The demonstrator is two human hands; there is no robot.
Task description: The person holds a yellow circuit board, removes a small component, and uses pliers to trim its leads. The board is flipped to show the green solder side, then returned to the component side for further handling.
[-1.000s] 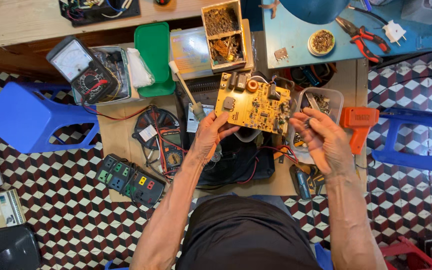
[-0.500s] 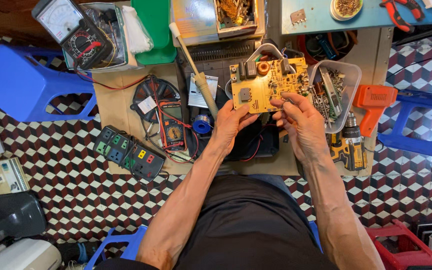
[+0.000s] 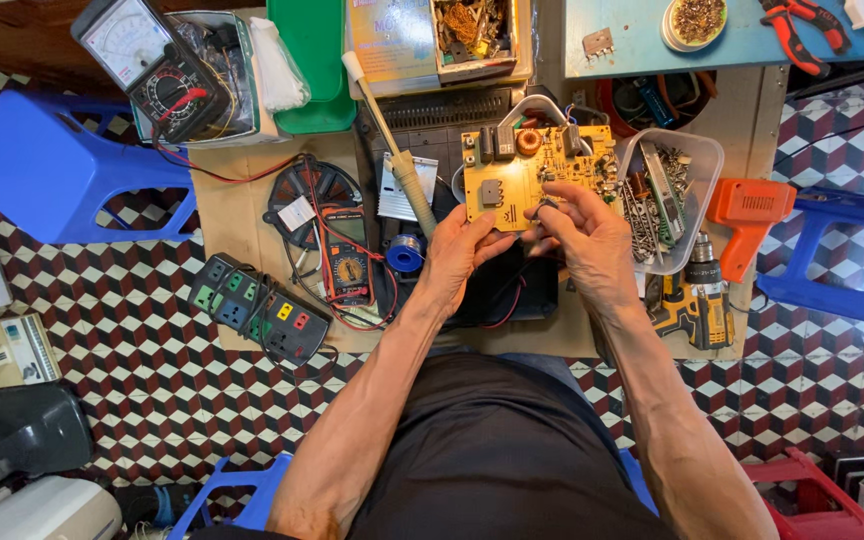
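Yellow circuit board (image 3: 537, 175), orange drill (image 3: 747, 215), blue stool (image 3: 57, 180), red-white-black checkered floor (image 3: 132, 380).

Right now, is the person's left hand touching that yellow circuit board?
Touching. The head view shows the left hand gripping the lower edge of the yellow circuit board, fingers on it, with no gap between them.

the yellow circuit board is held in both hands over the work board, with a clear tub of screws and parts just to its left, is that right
Not quite. The head view shows the yellow circuit board held by the left hand and right hand, but the clear tub of screws and parts sits just to its right, not its left.
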